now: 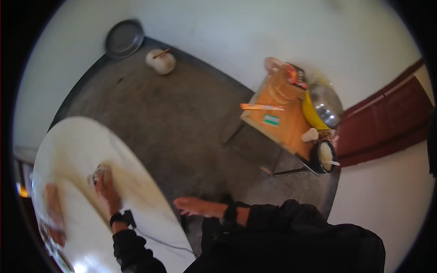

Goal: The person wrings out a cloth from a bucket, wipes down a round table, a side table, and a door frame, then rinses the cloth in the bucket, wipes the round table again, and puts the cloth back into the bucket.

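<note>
My left hand (108, 194) presses down on the white marbled table (132, 175), its fingers closed over a small crumpled greyish-white cloth (96, 175). Most of the cloth is hidden under the fingers. My right hand (193, 207) hangs beside the table's curved edge, fingers stretched out, holding nothing. Both wrists carry dark bands. From the left wrist a thin dark cable (164, 244) runs across the tabletop. Farther left, a blurred skin-coloured shape (53, 202) shows; whether it is a hand or a reflection I cannot tell.
Right of the table stands a wooden-topped small table (287, 129) with a yellow-and-steel bowl (325, 109), an orange packet (261, 107) and a black bowl of white food (323, 157). By the wall are a dark basin (124, 39) and a whitish round object (161, 62).
</note>
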Motion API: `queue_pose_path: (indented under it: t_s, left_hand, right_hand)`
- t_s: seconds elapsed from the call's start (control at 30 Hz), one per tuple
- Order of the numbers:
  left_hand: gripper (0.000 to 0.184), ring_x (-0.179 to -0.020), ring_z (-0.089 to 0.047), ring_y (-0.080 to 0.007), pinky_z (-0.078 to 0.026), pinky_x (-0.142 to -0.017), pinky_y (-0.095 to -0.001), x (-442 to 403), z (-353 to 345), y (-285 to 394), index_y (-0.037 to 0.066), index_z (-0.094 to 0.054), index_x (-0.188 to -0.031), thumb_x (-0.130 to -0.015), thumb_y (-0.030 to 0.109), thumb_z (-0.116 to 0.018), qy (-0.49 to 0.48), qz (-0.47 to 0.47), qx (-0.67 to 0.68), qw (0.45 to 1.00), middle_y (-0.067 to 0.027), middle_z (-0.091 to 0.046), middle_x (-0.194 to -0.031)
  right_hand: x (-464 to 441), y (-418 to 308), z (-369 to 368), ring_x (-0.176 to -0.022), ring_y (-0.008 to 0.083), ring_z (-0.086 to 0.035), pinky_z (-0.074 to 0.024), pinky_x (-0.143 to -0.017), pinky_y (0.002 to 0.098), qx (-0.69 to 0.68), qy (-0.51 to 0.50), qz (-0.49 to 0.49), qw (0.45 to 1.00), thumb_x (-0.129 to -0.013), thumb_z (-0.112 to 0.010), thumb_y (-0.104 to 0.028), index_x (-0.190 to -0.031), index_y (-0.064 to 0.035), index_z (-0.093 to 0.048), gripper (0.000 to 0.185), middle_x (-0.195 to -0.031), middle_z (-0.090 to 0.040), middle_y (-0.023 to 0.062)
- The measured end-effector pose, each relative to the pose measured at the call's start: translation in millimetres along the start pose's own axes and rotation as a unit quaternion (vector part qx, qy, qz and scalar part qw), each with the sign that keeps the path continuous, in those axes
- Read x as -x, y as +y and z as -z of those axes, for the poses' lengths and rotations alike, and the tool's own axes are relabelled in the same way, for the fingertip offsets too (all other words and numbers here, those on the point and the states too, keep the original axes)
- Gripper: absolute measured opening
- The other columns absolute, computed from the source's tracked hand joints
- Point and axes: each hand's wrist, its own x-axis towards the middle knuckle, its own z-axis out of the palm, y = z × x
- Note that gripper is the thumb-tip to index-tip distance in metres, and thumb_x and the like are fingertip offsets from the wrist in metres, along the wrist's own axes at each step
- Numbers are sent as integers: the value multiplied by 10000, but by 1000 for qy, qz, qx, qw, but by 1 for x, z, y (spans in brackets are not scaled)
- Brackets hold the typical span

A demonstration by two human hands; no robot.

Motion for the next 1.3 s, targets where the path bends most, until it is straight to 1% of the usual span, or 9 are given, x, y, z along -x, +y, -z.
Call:
queue_pose_path:
  t_s: [0.03, 0.27, 0.47, 0.67, 0.77, 0.8, 0.87, 1.0, 1.3]
  left_hand:
    - [445, -1263, -457, -428, -375, -1069, -477, -9, -12, 3, 81, -583, -1310, -925, 303, -600, 30, -26, -18, 999, -244, -548, -1318]
    - [446, -1251, -461, -439, -362, -1068, -515, 5, -33, 74, 72, -586, -1278, -878, 257, -651, -2, -94, -56, 994, -259, -547, -1304]
    - [506, -1284, -417, -458, -326, -1071, -569, 94, -31, 104, 36, -562, -1303, -856, 250, -665, -65, -50, -61, 995, -280, -502, -1347]
    - [550, -1261, -435, -471, -345, -1060, -572, 121, -62, 76, 59, -566, -1311, -829, 298, -681, -11, -76, -66, 995, -246, -535, -1323]
    - [515, -1297, -407, -460, -321, -1090, -557, 76, -57, 121, 44, -558, -1305, -836, 227, -666, -35, -19, -117, 992, -212, -525, -1356]
    - [492, -1311, -399, -445, -318, -1101, -542, 52, -55, 127, 48, -570, -1287, -837, 221, -667, -40, -37, -159, 986, -188, -528, -1363]
    - [491, -1326, -395, -422, -312, -1107, -513, 1, -52, 142, 84, -583, -1281, -835, 259, -690, 24, 80, -75, 994, -210, -512, -1373]
    - [484, -1300, -424, -412, -320, -1088, -500, -81, -50, 112, 108, -587, -1279, -851, 320, -669, 91, 103, -128, 982, -218, -534, -1328]
    - [447, -1251, -498, -392, -398, -1034, -486, -304, -22, -73, 102, -622, -1244, -845, 294, -679, 251, 294, -180, 904, -239, -570, -1294]
  right_hand:
    - [-1, -14, 1, -1250, 259, -523, -412, -1001, 415, -3, 14, -16, 1000, -927, -455, -678, -1496, -126, -333, 802, -1438, -459, 114]
    - [-15, -86, 60, -1229, 227, -533, -417, -986, 378, -28, 9, 2, 1000, -907, -424, -729, -1450, -80, -381, 848, -1424, -480, 134]
    - [-27, -164, 130, -1124, 207, -591, -458, -919, 358, -33, -22, 52, 998, -941, -427, -675, -1366, -44, -461, 762, -1325, -564, 134]
    - [-48, -219, 204, -1116, 228, -614, -477, -918, 340, -66, 5, 85, 994, -983, -457, -566, -1309, -56, -516, 608, -1271, -607, 136]
    - [-52, -217, 250, -1088, 218, -627, -494, -905, 346, -162, -75, 223, 958, -971, -553, -377, -1289, -57, -538, 452, -1187, -647, 126]
    - [-55, -230, 264, -1075, 227, -640, -496, -896, 341, -178, -59, 195, 963, -960, -568, -349, -1280, -50, -546, 438, -1187, -656, 142]
    - [-49, -270, 272, -1040, 225, -657, -493, -882, 336, -131, 72, 109, 983, -969, -551, -346, -1270, -55, -553, 419, -1181, -665, 138]
    - [-82, -287, 309, -993, 194, -666, -498, -842, 326, -93, 133, 52, 985, -1001, -499, -416, -1241, -49, -558, 442, -1110, -681, 101]
    - [-226, -419, 295, -949, 193, -664, -503, -794, 324, 37, 149, -47, 987, -1018, -479, -387, -1233, -40, -542, 413, -1090, -677, 103]
